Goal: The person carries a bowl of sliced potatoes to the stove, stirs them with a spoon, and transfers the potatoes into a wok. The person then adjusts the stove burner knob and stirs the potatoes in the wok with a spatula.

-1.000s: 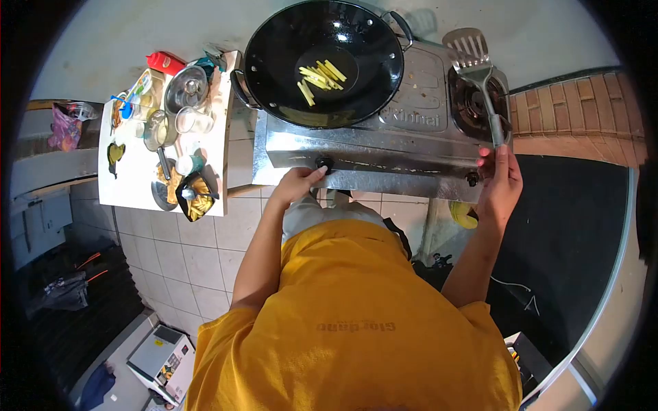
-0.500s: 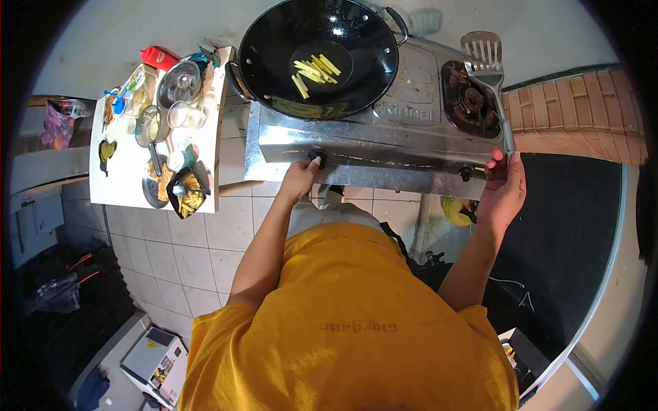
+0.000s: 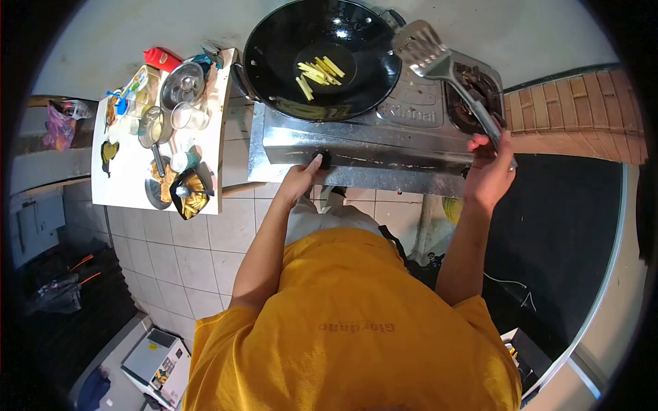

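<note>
My left hand (image 3: 302,180) is closed with its fingers on the black stove knob (image 3: 322,159) at the front of the gas stove (image 3: 384,151). In my right hand (image 3: 491,171) is the handle of a slotted metal spatula (image 3: 430,58), its blade raised near the wok's right rim. A black wok (image 3: 274,72) sits on the left burner. Several pale yellow cut sticks (image 3: 319,71), perhaps potato, lie in a shallow pool of liquid at its bottom.
To the left, a white table (image 3: 120,181) holds a metal bowl (image 3: 182,85), a strainer (image 3: 152,129), a red bottle (image 3: 160,59) and a black dish of yellow sticks (image 3: 195,202). The right burner (image 3: 473,96) shows beside the wok. A brick ledge (image 3: 569,109) lies farther right.
The spatula has tilted left, bringing its blade from above the right burner to the wok's right edge. My right hand has shifted slightly left; my left hand stays at the knob.
</note>
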Demonstrator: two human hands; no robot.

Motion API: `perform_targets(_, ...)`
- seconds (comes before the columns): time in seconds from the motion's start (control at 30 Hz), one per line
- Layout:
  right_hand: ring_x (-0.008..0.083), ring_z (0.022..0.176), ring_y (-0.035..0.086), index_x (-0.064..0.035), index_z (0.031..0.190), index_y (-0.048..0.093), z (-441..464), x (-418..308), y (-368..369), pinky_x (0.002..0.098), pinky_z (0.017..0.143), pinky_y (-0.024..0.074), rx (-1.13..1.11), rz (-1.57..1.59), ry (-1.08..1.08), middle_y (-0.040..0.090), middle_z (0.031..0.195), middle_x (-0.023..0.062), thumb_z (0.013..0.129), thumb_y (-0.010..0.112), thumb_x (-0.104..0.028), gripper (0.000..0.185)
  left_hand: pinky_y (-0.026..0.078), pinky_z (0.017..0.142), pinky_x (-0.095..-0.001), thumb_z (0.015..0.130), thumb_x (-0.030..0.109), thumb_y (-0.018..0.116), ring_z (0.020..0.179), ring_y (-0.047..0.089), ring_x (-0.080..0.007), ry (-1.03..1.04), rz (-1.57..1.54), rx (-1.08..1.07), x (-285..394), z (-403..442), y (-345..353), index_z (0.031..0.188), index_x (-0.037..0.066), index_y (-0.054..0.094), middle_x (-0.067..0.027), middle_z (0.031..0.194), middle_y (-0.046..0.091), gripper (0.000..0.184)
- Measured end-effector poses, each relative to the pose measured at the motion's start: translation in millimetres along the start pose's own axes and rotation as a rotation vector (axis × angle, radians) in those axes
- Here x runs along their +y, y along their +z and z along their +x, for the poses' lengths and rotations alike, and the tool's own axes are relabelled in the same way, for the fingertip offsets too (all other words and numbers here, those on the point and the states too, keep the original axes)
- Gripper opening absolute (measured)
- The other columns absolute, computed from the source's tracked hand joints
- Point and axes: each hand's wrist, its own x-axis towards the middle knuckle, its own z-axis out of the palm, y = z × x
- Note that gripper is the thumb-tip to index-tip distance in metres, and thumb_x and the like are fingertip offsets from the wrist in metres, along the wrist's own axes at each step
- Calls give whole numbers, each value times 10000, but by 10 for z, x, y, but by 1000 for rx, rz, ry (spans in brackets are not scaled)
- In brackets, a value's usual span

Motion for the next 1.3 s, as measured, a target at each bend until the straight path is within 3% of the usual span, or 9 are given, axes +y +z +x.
perform_targets(0.1,114,602,567,71,1081,587,-58,99,373,242,593,453,-79,-225,-59,626,664,79,946,481,-255,368,398,652,-285,837,600,508,687,466,-163,32,-10,18,21,-103,-248,845,5,691,-84,762,581,623)
perform_targets(0.2,112,627,633,54,1039,621,-99,298,761,232,563,480,-229,-399,-104,661,679,93,902,573,-220,310,352,575,-268,850,602,483,594,397,-125,14,-17,115,70,-236,-636,816,8,688,1,613,437,630)
perform_targets(0.43,107,622,660,11,969,656,-241,444,1301,224,552,486,-419,-581,-207,652,630,98,860,624,-219,256,184,451,-207,911,450,505,488,254,-22,189,-351,289,411,-528,-1452,876,-12,636,103,545,292,481)
perform_targets(0.6,273,551,638,-10,944,668,-205,668,1366,310,526,486,-415,-782,-469,623,667,200,840,639,-230,245,204,474,-204,920,415,504,513,273,-29,366,-472,304,655,-577,-1753,920,-19,612,90,570,294,447)
perform_targets(0.7,308,587,643,-10,952,666,-170,600,1419,339,549,497,-328,-797,-518,633,704,209,838,637,-230,249,198,486,-214,936,375,489,518,240,-37,399,-461,291,893,-561,-1823,968,-18,583,86,584,259,405)
perform_targets(0.87,335,645,650,-18,959,667,-18,679,1451,359,580,504,-264,-859,-577,638,733,217,837,634,-244,259,212,503,-207,907,359,549,549,279,-31,519,-365,274,1279,-449,-1850,902,10,638,87,599,340,360)
perform_targets(0.97,333,656,653,-7,956,664,-25,712,1500,358,581,505,-349,-865,-432,642,737,215,839,633,-242,264,224,513,-207,902,360,559,566,294,-27,548,-289,293,1429,-321,-1808,891,31,648,89,610,367,341)
perform_targets(1.2,321,649,655,8,957,657,-104,616,1537,327,566,502,-301,-855,-537,642,734,212,841,632,-219,257,275,558,-187,887,311,593,611,357,-25,578,-334,258,1397,-140,-1768,858,37,649,72,684,504,281)
perform_targets(1.3,328,674,656,8,965,653,-188,615,1548,338,588,510,-371,-789,-442,647,755,211,841,631,-212,253,276,554,-191,881,293,604,615,360,-25,556,-353,257,1372,-114,-1767,855,40,650,72,683,504,259)
